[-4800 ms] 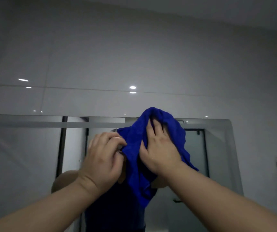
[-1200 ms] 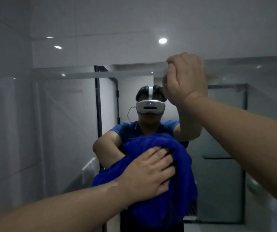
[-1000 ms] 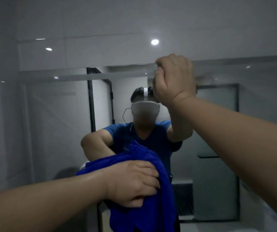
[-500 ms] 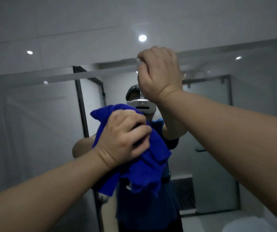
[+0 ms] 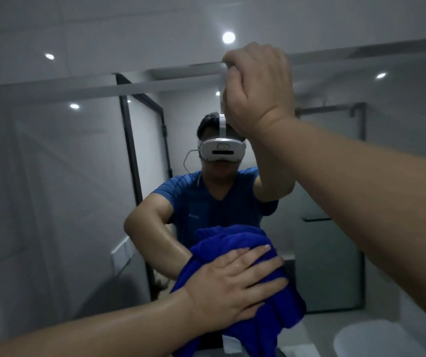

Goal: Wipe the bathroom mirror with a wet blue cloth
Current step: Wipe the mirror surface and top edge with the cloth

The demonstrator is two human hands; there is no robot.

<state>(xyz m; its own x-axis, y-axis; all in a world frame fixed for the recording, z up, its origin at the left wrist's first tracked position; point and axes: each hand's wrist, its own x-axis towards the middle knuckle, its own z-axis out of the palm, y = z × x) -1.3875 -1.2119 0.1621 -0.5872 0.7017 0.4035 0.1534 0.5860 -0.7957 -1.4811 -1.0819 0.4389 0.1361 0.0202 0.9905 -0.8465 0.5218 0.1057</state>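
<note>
The blue cloth is pressed flat against the mirror under the left hand, whose fingers are spread wide across the bunched fabric; loose folds hang below the palm. The right hand is curled closed over the mirror's top edge, apparently as a brace. For a good wipe, even pressure is best kept through the spread fingers, with overlapping strokes and the hanging folds gathered beneath them. No container with visible contents is seen; a white rounded fixture, well below the fingers, cannot be identified.
</note>
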